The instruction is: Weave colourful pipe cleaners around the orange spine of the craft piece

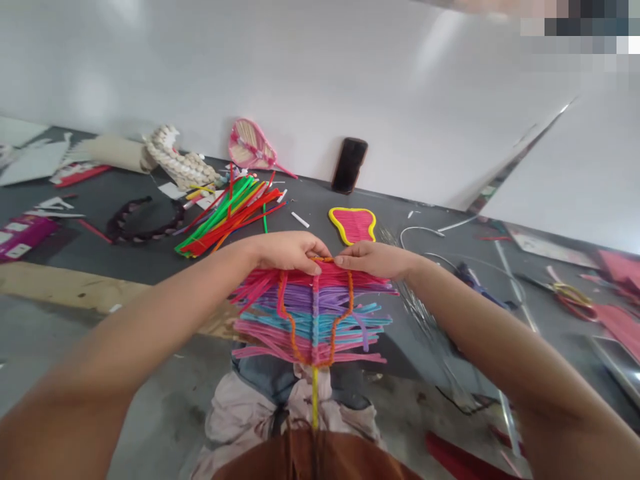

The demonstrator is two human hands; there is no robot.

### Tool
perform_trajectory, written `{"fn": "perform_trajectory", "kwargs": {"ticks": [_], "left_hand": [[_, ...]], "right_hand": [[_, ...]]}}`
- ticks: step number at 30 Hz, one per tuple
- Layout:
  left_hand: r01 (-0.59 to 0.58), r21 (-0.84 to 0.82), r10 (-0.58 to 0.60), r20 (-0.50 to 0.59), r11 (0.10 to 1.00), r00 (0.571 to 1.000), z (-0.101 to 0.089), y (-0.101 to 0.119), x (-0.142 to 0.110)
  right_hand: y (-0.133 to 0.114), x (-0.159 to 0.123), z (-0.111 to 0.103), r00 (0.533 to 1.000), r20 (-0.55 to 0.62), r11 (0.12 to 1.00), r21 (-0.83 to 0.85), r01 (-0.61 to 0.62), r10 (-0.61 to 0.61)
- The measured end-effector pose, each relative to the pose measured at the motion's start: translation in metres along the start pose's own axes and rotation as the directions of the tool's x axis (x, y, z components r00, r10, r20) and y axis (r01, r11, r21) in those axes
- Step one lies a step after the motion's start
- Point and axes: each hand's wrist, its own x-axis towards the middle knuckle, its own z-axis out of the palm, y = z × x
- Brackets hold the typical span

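Observation:
A piece made of pipe cleaners (pixel 330 295) lies across the table's front edge, with crosswise rows in red-pink, purple, blue and pink on an upright middle stem. A yellow stick (pixel 315 398) runs down from its lower end. On top rests a bent orange pipe cleaner (pixel 351 291) forming a vase-like outline. My left hand (pixel 293 255) pinches its upper part left of the stem, and my right hand (pixel 369 259) pinches it just to the right. Both hands' fingertips nearly meet at the far edge of the rows.
Behind my hands lie a yellow-rimmed pink shape (pixel 356 225), a phone (pixel 349 165) leaning on the wall, and a pink leaf-shaped fan (pixel 251 145). Loose pipe cleaners (pixel 235 217) and a dark braided headband (pixel 145 221) are at left. Thin wires (pixel 423 313), pliers (pixel 480 283) and scissors (pixel 570 297) lie at right.

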Motion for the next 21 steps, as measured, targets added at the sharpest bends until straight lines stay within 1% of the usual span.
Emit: {"fn": "perform_trajectory", "kwargs": {"ticks": [3,5,7,9,10,13,15,18,21], "left_hand": [[-0.053,0.150,0.040,0.091,0.987,0.995,-0.004,0.009,-0.006],[-0.076,0.188,0.054,0.116,0.979,0.992,-0.005,0.009,-0.011],[-0.077,0.176,0.054,0.132,0.981,0.990,-0.004,0.005,-0.017],[-0.072,0.144,0.051,0.144,0.987,0.988,-0.001,0.001,-0.023],[-0.070,0.127,0.051,0.149,0.989,0.988,-0.001,-0.001,-0.025],[-0.046,0.084,0.030,0.176,0.995,0.984,0.001,-0.005,-0.030],[-0.026,0.069,0.012,0.195,0.997,0.981,0.002,-0.004,-0.032],[0.003,0.059,-0.016,0.230,0.998,0.973,0.003,-0.002,-0.033],[0.030,0.041,-0.039,0.247,0.999,0.968,0.003,-0.001,-0.031]], "right_hand": [[-0.001,-0.010,0.007,1.000,0.019,0.994,0.111,0.012,-0.015],[0.002,-0.017,0.012,0.999,0.005,0.979,0.199,0.032,-0.034],[0.006,-0.025,0.015,0.997,0.021,0.958,0.280,0.065,-0.074],[0.010,-0.033,0.018,0.994,0.043,0.942,0.326,0.083,-0.103],[0.013,-0.036,0.018,0.992,0.033,0.938,0.331,0.101,-0.118],[0.017,-0.040,0.018,0.985,-0.050,0.935,0.308,0.175,-0.168],[0.017,-0.039,0.017,0.980,-0.066,0.935,0.293,0.201,-0.190],[0.012,-0.035,0.020,0.973,-0.016,0.921,0.317,0.225,-0.232],[0.007,-0.026,0.030,0.943,0.054,0.885,0.367,0.286,-0.327]]}}
